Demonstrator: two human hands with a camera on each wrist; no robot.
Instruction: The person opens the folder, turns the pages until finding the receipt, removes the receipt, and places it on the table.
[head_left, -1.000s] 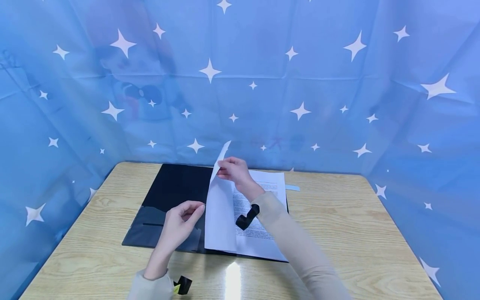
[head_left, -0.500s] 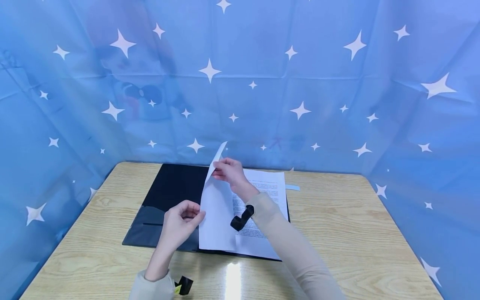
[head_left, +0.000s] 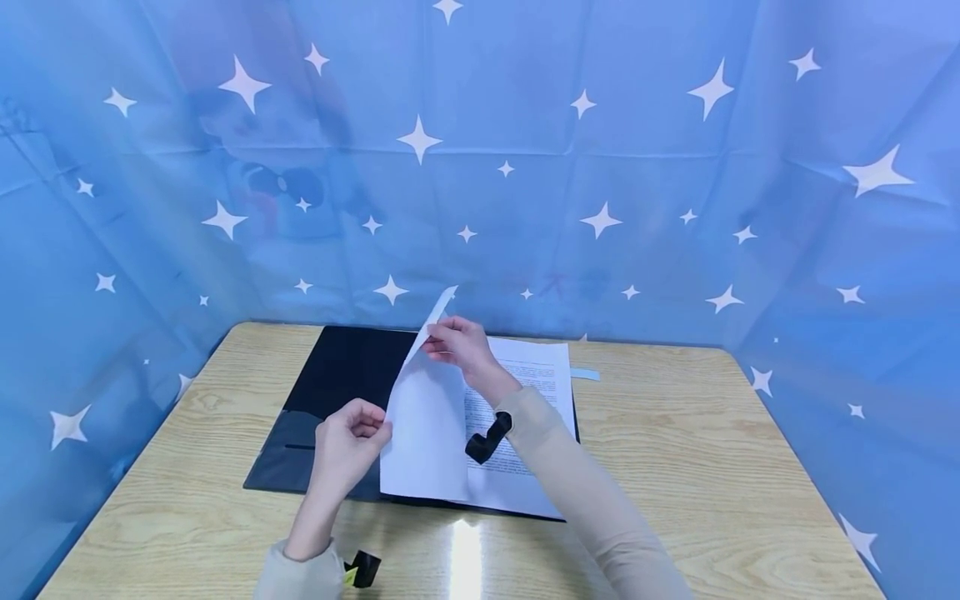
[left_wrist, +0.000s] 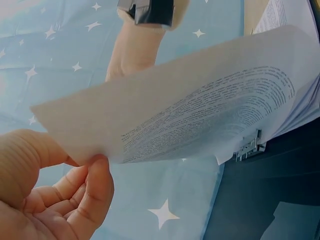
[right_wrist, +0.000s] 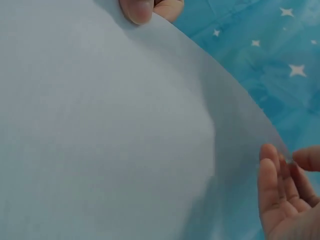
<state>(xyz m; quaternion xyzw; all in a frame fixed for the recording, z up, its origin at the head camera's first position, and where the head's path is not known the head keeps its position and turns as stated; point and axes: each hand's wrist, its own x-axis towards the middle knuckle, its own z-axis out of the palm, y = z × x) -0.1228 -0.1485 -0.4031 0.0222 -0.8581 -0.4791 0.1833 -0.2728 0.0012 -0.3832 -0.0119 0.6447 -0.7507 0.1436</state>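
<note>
A white printed sheet (head_left: 427,425) stands partly lifted and curved over an open black folder (head_left: 356,367). My right hand (head_left: 461,346) pinches its upper edge; in the right wrist view that thumb (right_wrist: 137,10) presses on the paper. Lower down, my left hand (head_left: 351,446) pinches the sheet's left edge between thumb and index finger, as the left wrist view shows with the hand (left_wrist: 65,190) at the paper's margin. Rows of print run across the underside. A metal clip (left_wrist: 250,145) sits by the sheet's inner edge on the folder.
More printed pages (head_left: 517,492) lie on the folder's right half, partly under my right forearm. A light blue tab (head_left: 585,375) sticks out on the right. The wooden table (head_left: 675,450) extends around the folder, with a blue starry curtain (head_left: 510,208) behind it.
The sheet's free left edge has swung further left over the folder. My left hand has come to its edge and moved left with it; my right hand has shifted slightly left.
</note>
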